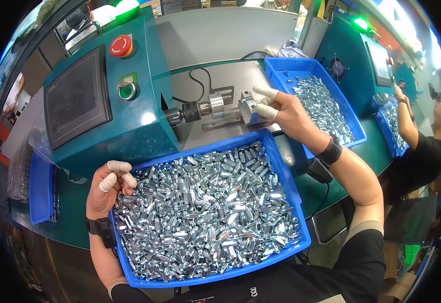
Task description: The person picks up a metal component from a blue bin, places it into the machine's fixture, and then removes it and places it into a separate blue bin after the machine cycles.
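My right hand (pixel 293 113), with pale covers on its fingertips, reaches to a metal clamping block (pixel 249 107) on the machine's bed. Its thumb and forefinger are apart at the block's right side, the thumb close against it. I see no loose part between them. A spindle with a bright round collar (pixel 216 103) faces the block from the left. My left hand (pixel 110 186), also with covered fingertips, is at the left rim of a blue bin (pixel 291 189). Its fingers are bent but apart, with nothing visible in them. Many shiny hexagonal metal sleeves (pixel 205 212) fill the bin.
Left stands a green machine housing (pixel 152 108) with a dark screen (pixel 79 96) and red stop button (pixel 121 46). Another blue bin (pixel 359 129) of metal parts lies beyond my right forearm. A co-worker (pixel 417 146) is at a similar machine on the right.
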Demonstrator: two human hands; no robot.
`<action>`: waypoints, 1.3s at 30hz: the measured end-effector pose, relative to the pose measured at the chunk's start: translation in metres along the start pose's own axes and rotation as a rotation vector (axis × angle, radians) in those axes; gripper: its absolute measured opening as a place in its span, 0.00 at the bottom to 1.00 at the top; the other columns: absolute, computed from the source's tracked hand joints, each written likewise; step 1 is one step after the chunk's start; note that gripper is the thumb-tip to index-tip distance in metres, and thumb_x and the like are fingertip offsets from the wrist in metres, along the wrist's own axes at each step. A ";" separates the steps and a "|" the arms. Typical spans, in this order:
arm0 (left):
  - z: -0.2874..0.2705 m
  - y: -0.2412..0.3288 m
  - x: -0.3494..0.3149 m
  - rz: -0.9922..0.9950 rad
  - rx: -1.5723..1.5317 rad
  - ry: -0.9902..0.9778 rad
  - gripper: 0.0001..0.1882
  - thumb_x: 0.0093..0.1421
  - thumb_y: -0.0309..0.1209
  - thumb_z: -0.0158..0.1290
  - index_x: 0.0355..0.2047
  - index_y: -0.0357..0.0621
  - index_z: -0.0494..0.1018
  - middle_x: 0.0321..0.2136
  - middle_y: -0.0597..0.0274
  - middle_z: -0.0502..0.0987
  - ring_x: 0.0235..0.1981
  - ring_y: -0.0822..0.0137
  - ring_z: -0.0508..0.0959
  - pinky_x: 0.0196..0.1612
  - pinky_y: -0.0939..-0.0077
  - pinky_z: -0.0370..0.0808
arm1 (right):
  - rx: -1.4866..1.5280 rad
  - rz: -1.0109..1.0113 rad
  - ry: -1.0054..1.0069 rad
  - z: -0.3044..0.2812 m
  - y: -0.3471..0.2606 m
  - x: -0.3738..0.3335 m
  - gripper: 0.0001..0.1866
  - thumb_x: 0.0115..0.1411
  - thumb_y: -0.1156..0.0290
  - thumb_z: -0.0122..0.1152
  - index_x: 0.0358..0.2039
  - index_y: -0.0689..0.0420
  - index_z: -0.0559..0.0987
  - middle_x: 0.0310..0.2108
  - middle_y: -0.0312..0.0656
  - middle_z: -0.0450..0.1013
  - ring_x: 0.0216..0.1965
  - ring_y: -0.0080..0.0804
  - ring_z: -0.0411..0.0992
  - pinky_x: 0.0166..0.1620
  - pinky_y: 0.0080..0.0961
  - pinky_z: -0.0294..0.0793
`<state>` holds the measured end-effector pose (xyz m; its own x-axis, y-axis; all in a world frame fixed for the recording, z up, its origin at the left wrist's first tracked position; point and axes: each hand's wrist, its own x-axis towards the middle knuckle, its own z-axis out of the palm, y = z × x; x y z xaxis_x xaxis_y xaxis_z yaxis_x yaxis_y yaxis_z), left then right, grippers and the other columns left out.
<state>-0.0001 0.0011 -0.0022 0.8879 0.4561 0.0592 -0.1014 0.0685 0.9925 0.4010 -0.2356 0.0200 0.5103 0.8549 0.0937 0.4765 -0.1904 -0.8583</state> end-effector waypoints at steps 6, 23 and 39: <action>0.002 0.000 0.000 0.011 -0.003 0.013 0.25 0.63 0.48 0.56 0.48 0.38 0.72 0.30 0.55 0.79 0.26 0.68 0.77 0.31 0.78 0.73 | 0.163 -0.036 -0.024 0.002 -0.009 -0.008 0.18 0.66 0.64 0.60 0.51 0.61 0.80 0.37 0.37 0.79 0.32 0.20 0.72 0.37 0.20 0.75; 0.003 0.000 0.004 0.023 -0.008 0.014 0.25 0.63 0.48 0.55 0.48 0.37 0.72 0.30 0.55 0.79 0.27 0.69 0.76 0.33 0.77 0.73 | 0.063 -0.215 -0.401 -0.014 -0.009 0.023 0.22 0.60 0.67 0.66 0.54 0.60 0.78 0.38 0.37 0.78 0.34 0.20 0.72 0.42 0.20 0.73; 0.003 -0.003 0.001 0.023 0.045 0.071 0.26 0.63 0.49 0.55 0.47 0.37 0.71 0.27 0.56 0.77 0.25 0.68 0.74 0.30 0.77 0.72 | 0.203 -0.131 -0.523 -0.016 0.000 0.048 0.19 0.60 0.63 0.67 0.48 0.60 0.82 0.38 0.38 0.79 0.32 0.20 0.71 0.38 0.19 0.73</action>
<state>0.0027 -0.0009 -0.0050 0.8514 0.5191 0.0754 -0.0995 0.0187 0.9949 0.4367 -0.2026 0.0327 0.0097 0.9999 -0.0117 0.3385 -0.0143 -0.9409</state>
